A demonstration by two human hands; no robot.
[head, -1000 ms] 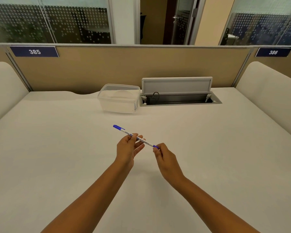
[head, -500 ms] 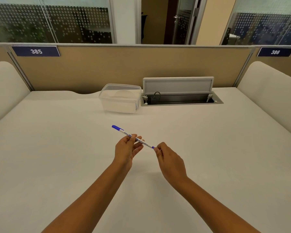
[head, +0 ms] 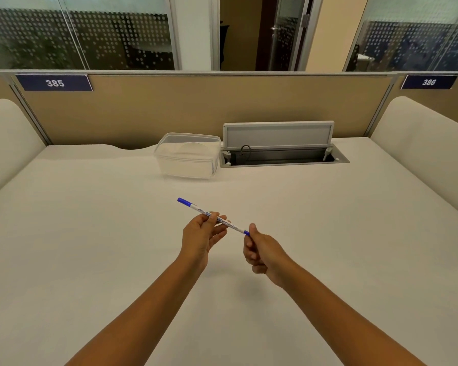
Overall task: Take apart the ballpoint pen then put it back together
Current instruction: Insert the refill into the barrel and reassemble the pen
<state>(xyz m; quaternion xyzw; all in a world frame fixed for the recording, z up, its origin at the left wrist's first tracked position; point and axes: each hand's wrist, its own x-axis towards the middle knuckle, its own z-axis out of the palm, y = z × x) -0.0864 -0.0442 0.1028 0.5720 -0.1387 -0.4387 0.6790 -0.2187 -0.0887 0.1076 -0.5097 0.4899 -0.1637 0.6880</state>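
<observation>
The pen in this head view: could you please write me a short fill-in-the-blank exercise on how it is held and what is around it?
1. The pen is held by ____ hands.
2. The right hand pinches the pen's ____ end cap.
3. The clear tub sits to the ____ of the open cable hatch.
4. The sign above the tub reads ____.

Missing words: two; blue; left; 385

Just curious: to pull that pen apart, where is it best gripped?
Judging by its pose, grip the white barrel mid-length with the left hand and pinch the near blue end from the right with the right hand; the pen is long, thin and slanted.
</observation>
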